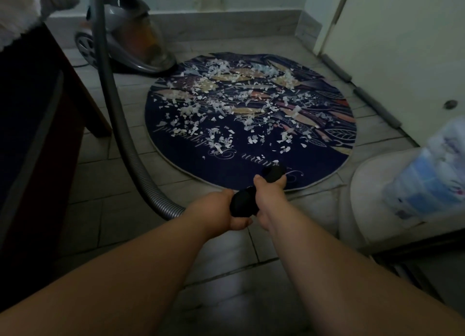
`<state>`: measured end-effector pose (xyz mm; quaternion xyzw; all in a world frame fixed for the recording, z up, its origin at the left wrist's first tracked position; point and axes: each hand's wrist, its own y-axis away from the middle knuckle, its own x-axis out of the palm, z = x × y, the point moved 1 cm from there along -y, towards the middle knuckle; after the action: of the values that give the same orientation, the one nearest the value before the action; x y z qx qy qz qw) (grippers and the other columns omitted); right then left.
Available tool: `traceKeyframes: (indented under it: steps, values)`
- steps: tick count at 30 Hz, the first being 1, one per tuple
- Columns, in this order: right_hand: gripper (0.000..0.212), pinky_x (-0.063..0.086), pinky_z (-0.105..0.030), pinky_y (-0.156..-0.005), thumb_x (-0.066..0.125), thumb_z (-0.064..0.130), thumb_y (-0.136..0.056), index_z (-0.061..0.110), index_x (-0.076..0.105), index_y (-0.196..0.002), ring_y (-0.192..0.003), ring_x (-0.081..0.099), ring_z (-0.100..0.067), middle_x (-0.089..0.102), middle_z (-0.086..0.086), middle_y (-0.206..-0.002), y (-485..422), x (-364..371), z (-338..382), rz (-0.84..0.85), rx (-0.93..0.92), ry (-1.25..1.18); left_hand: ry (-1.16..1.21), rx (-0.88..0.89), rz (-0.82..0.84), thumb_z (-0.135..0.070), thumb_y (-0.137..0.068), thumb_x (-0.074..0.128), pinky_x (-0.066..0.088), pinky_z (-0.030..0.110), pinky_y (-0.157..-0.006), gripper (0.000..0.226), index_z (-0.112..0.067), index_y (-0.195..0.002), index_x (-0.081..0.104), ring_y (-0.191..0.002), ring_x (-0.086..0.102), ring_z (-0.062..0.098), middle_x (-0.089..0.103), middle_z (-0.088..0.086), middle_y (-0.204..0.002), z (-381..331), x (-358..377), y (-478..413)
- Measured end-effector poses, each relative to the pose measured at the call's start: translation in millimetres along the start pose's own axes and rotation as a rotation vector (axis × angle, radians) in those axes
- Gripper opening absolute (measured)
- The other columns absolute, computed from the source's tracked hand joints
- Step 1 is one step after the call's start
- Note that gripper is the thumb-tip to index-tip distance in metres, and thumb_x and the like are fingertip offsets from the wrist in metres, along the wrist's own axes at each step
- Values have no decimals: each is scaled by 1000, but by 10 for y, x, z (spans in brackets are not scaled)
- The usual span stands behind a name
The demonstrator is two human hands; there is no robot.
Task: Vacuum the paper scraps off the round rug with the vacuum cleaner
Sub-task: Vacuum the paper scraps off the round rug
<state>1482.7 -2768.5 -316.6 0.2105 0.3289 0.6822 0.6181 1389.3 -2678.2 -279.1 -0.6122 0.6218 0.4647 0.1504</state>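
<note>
both hands are on the black handle (242,203) at the end of the grey hose (114,104). the left hand (219,209) is wrapped round its rear part with fingers curled underneath, and the right hand (270,193) is clamped round it further forward. the tip sits over the near edge of the round rug (226,164). the paper scraps (221,101) lie thick across the rug's middle and far half and thin out toward the near edge, and we judge that none have been lifted yet.

to do this step well, we would lower the mouth close to the pile and work in slow overlapping strips from the near edge to the far edge. we would keep it low enough to pull the scraps in and not scatter them onto the tiled floor (120,209). the rug looks thin, so we would watch that suction doesn't lift its edge. the hose loops along the rug's left edge back to the vacuum cleaner (125,41) beyond the far-left edge, so we would leave it slack.

the room is dim, and we cannot make out the nozzle opening, which is dark against the dark rug and partly behind the right hand. we also cannot tell whether the machine is running. its body is blurred, and so is the packet (427,179) at the right.
</note>
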Motion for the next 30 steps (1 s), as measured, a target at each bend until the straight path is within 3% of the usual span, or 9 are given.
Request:
traceKeyframes:
  steps: [3, 6, 16, 30]
  values:
    - [83, 42, -60, -105, 53, 35, -100, 43, -10, -154, -128, 48, -39, 42, -14, -149, 3, -147, -31, -11, 0, -21, -46, 23, 30, -46, -82, 68, 34, 20, -71, 41, -24, -110, 47, -87, 48, 8, 53, -7, -97, -123, 52, 17]
    - [83, 43, -60, -104, 52, 36, -100, 43, -11, -154, -127, 49, -40, 42, -16, -149, -33, -287, -48, -34, 17, -20, -97, 16, 46, -51, -81, 66, 37, 23, -73, 53, -18, -118, 48, -97, 54, 14, 58, -1, -110, -216, 130, -17]
    - [82, 45, -57, -104, 50, 36, -101, 45, -11, -154, -122, 53, -37, 46, -15, -146, -268, -709, 62, -140, 10, -96, -181, 75, 82, -55, -78, 66, 46, 30, -74, 55, -19, -115, 46, -86, 53, 15, 60, 0, -105, -578, 264, -379]
    - [81, 44, -58, -104, 51, 34, -101, 45, -9, -154, -125, 50, -37, 42, -14, -148, -388, -538, 273, -62, -11, -53, -136, 9, 3, -55, -79, 65, 39, 27, -69, 56, -15, -114, 46, -86, 51, 16, 56, 2, -102, -510, 211, -529]
